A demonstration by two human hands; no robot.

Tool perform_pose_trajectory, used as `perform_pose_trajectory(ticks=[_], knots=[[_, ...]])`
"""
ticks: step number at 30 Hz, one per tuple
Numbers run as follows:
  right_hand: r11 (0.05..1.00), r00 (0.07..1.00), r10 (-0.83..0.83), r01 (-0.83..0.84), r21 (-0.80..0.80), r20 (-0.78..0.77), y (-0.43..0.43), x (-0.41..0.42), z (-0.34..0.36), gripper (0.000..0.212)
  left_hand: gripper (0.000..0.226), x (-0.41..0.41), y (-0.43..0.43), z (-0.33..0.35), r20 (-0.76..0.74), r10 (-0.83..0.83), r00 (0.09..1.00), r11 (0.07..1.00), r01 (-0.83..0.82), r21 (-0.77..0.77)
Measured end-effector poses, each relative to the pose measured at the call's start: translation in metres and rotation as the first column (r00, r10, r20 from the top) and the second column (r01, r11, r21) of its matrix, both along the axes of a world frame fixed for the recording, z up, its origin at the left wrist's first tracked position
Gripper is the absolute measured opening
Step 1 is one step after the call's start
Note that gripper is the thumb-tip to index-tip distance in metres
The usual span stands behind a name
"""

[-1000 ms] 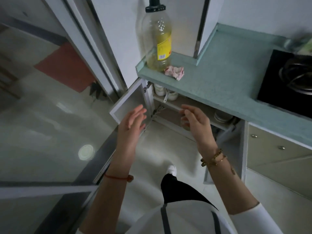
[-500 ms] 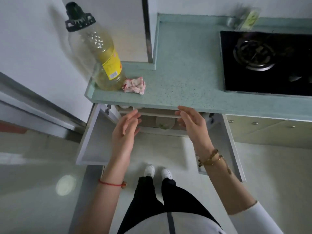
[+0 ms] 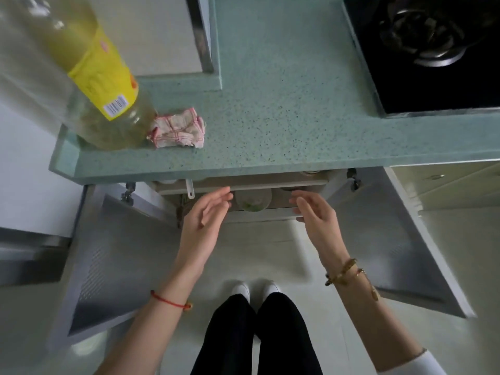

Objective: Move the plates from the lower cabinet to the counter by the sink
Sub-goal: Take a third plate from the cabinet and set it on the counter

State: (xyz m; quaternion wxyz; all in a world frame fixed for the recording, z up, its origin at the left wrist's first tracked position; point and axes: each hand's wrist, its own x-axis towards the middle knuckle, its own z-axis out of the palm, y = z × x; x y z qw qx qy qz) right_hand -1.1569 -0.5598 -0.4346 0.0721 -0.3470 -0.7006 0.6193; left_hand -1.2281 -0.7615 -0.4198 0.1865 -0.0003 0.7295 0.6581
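Both hands reach toward the open cabinet under the counter; the left hand is spread wide with its palm turned inward, and it holds nothing; the right hand faces it, fingers loose and apart, also holding nothing. Between the two hands sits a round glass jar on the low shelf, and neither hand touches it. Plates cannot be seen well; only small white rims peek out on the top shelf, right under the counter edge, and I cannot tell what they are. Both doors hang wide open, one on each side. Up on the counter stands a big oil bottle with a yellow label; a crumpled cloth lies just beside it; a black stove sits far to the right.
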Motion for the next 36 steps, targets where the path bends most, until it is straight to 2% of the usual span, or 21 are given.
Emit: perform_pose_trajectory(ticks=[6, 10, 14, 17, 19, 25, 27, 30, 33, 36], knots=[[1.0, 0.997, 0.004, -0.003, -0.017, 0.079, 0.012, -0.034, -0.164, 0.018, 0.025, -0.035, 0.011, -0.164, 0.033, 0.031, 0.999, 0.998, -0.029, -0.063], [1.0, 0.998, 0.009, -0.01, 0.014, 0.066, 0.029, -0.066, -0.285, 0.022, 0.021, -0.071, 0.018, -0.287, 0.017, 0.074, 0.997, 0.989, -0.071, -0.134], [0.995, 0.998, -0.022, 0.015, 0.1, 0.064, 0.049, -0.1, -0.407, 0.017, 0.019, -0.106, 0.03, -0.407, -0.004, 0.121, 0.993, 0.982, -0.12, -0.144], [0.992, 0.996, 0.033, -0.044, 0.121, 0.087, 0.063, -0.126, -0.481, 0.025, 0.024, -0.135, 0.041, -0.482, -0.017, 0.104, 0.994, 0.97, -0.106, -0.22], [0.977, 0.991, 0.072, -0.092, 0.194, 0.109, 0.072, -0.141, -0.521, 0.027, 0.028, -0.154, 0.051, -0.523, -0.017, 0.078, 0.997, 0.959, -0.079, -0.271], [0.914, 0.964, 0.147, -0.219, 0.341, 0.223, 0.1, -0.182, -0.599, 0.02, 0.036, -0.204, 0.078, -0.612, 0.036, 0.01, 0.999, 0.94, 0.002, -0.34], [0.915, 0.951, 0.147, -0.236, 0.327, 0.273, 0.109, -0.195, -0.618, 0.015, 0.038, -0.214, 0.084, -0.632, 0.02, -0.003, 1.0, 0.923, 0.011, -0.385], [0.904, 0.941, 0.128, -0.241, 0.354, 0.314, 0.112, -0.214, -0.64, 0.035, 0.05, -0.222, 0.087, -0.651, -0.024, -0.045, 0.999, 0.883, 0.029, -0.468], [0.873, 0.934, 0.109, -0.253, 0.417, 0.339, 0.111, -0.226, -0.658, 0.035, 0.041, -0.231, 0.09, -0.665, 0.026, -0.079, 0.997, 0.875, 0.081, -0.477], [0.849, 0.933, 0.09, -0.255, 0.463, 0.349, 0.111, -0.23, -0.67, 0.031, 0.04, -0.238, 0.089, -0.672, 0.007, -0.124, 0.992, 0.84, 0.109, -0.531]])
